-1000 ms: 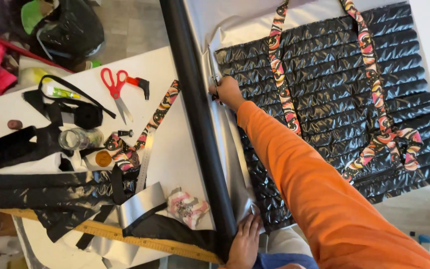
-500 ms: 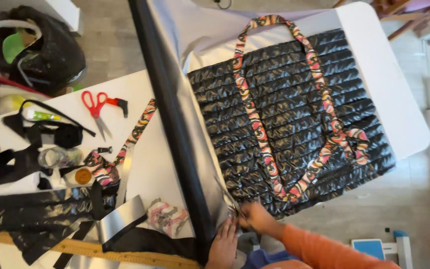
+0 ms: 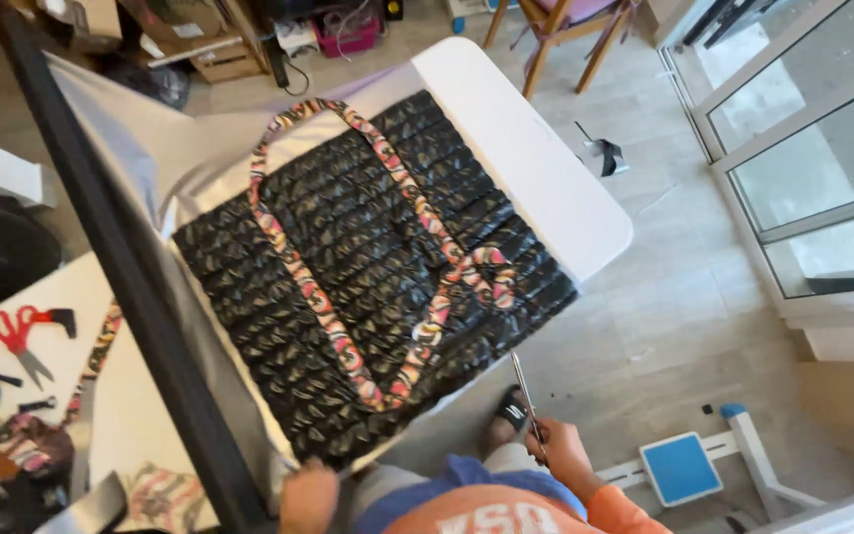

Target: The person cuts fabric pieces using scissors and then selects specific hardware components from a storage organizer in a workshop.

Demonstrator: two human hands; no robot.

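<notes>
A black quilted tote bag point(image 3: 368, 267) with pink patterned straps point(image 3: 298, 267) lies flat on silver fabric point(image 3: 150, 158) spread over a white table point(image 3: 526, 158). My left hand point(image 3: 308, 496) is closed at the near edge of the silver fabric, just below the bag's near corner and beside a long black fabric roll point(image 3: 111, 257). My right hand point(image 3: 563, 457) is off the table's near right side, close to my body. It grips a slim metal tool point(image 3: 526, 396) whose tip points up towards the bag's near edge without touching it.
Red-handled scissors point(image 3: 14, 334) and strap offcuts point(image 3: 46, 440) lie on a second white surface at left. A wooden chair point(image 3: 555, 25) stands beyond the table. A blue step stool point(image 3: 679, 467) sits on the tiled floor by my foot. Glass doors point(image 3: 803, 148) stand at right.
The view has swung right and back. My right hand came off the bag's near edge and now holds the slim metal tool beside the table. My left hand stays at the fabric edge.
</notes>
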